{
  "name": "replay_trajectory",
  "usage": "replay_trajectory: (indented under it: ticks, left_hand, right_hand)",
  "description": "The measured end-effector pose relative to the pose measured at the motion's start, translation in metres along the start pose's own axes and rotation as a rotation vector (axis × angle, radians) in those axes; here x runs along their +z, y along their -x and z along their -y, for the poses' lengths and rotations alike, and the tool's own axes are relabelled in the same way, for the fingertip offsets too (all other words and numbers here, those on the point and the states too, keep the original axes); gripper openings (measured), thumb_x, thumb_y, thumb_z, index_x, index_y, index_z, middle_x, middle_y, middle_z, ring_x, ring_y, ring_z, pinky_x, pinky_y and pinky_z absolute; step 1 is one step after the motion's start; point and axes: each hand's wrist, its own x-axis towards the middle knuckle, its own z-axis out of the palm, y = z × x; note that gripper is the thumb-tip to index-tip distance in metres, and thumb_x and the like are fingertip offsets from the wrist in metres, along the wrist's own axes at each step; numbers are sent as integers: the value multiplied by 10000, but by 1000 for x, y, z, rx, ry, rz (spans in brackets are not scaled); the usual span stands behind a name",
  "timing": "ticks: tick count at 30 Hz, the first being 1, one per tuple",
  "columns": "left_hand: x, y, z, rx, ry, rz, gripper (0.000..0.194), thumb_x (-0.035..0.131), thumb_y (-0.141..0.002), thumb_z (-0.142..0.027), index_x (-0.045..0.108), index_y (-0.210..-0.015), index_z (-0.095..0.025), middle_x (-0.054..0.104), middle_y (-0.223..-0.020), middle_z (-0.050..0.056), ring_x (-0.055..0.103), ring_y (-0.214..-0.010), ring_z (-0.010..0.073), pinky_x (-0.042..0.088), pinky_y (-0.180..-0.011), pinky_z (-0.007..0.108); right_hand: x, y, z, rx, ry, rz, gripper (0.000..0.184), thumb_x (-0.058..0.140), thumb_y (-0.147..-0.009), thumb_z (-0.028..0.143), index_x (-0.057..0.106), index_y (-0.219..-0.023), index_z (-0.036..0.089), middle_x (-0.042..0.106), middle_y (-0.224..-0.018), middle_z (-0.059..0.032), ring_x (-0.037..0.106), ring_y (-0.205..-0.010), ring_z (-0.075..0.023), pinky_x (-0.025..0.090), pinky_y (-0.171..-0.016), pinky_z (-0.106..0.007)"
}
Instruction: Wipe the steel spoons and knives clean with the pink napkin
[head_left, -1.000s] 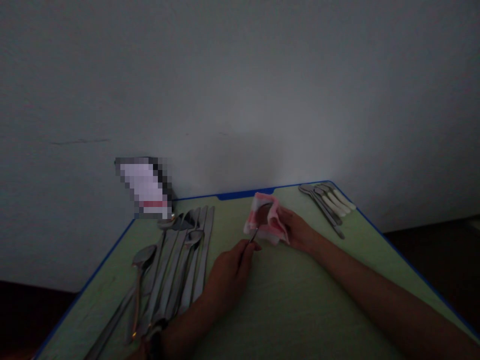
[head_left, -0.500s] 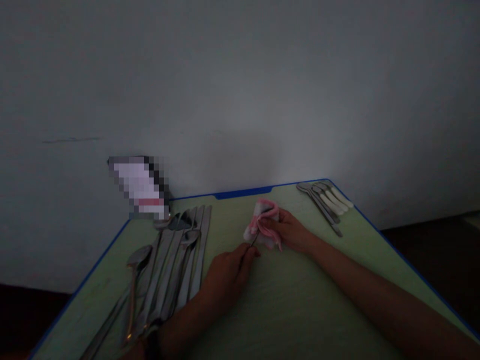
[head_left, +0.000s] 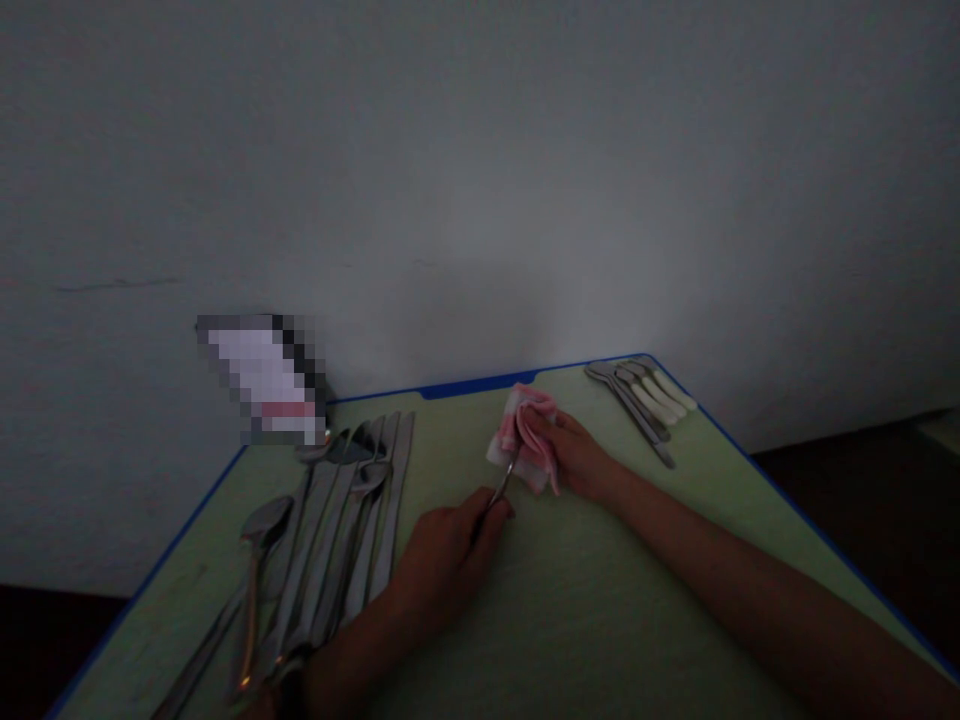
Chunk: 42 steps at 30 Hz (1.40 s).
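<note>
My left hand (head_left: 457,540) is closed round the handle of a metal spoon (head_left: 508,476), whose far end points up and away from me. A pink and white cloth (head_left: 529,450) is wrapped over the spoon's bowl, which it hides. My right hand (head_left: 574,455) pinches the cloth from the right, thumb on top and the folds pressed about the bowl. Both hands are above the middle of the green table (head_left: 615,600). Left of my left hand lies a spread of spoons and other long metal cutlery (head_left: 326,540), partly covered by my forearm.
A pixelated phone-like device (head_left: 262,375) leans against the wall at the back left. At the far right corner lie several pieces of cutlery (head_left: 637,400), some with white handles. A single spoon (head_left: 266,520) rests at the left. The table has a blue edge (head_left: 472,384).
My right thumb and the cloth have folded over the spoon's bowl, which showed a second ago. Now more of the spoon's neck shows than half a second ago. The view has shifted slightly right.
</note>
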Motion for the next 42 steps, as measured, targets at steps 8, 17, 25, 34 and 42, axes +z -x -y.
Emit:
replay_trajectory:
  ticks: [8,17,25,34,42]
  left_hand:
    - [1,1,0,15,40,-1,329,327,-942,-390,592,-882,-205,660,-734,22,626,-666,178,379,-604,248]
    - [-1,0,2,-50,122,-35,370,283,-944,-388,595,-962,-191,574,-617,-12,547,-566,149,349,-520,223]
    - [-2,1,2,-42,137,-19,371,295,-940,-398,598,-945,-184,511,-566,-27,516,-542,143,328,-496,215]
    - [-2,1,1,-12,84,2,362,295,-941,-374,603,-922,-185,581,-623,-10,552,-587,146,348,-526,218]
    - [1,0,2,15,3,40,334,305,-946,-351,586,-864,-192,618,-655,0,584,-610,150,364,-564,231]
  right_hand:
    - [-2,-3,1,60,-85,18,255,597,-797,434,622,-757,184,632,-753,-27,581,-718,-134,480,-811,-282]
    - [-6,-3,-2,96,-135,26,181,561,-635,125,630,-802,146,664,-787,-42,602,-733,-146,473,-750,-264]
    - [-7,0,-2,134,-110,-5,272,558,-601,76,642,-852,139,671,-801,-40,619,-743,-157,472,-692,-255]
    - [-4,0,-3,14,-72,144,186,623,-797,326,630,-882,161,662,-785,-43,613,-751,-134,471,-768,-273]
    - [-6,2,-6,27,1,112,217,676,-758,337,628,-880,164,662,-785,-33,612,-725,-125,473,-711,-262]
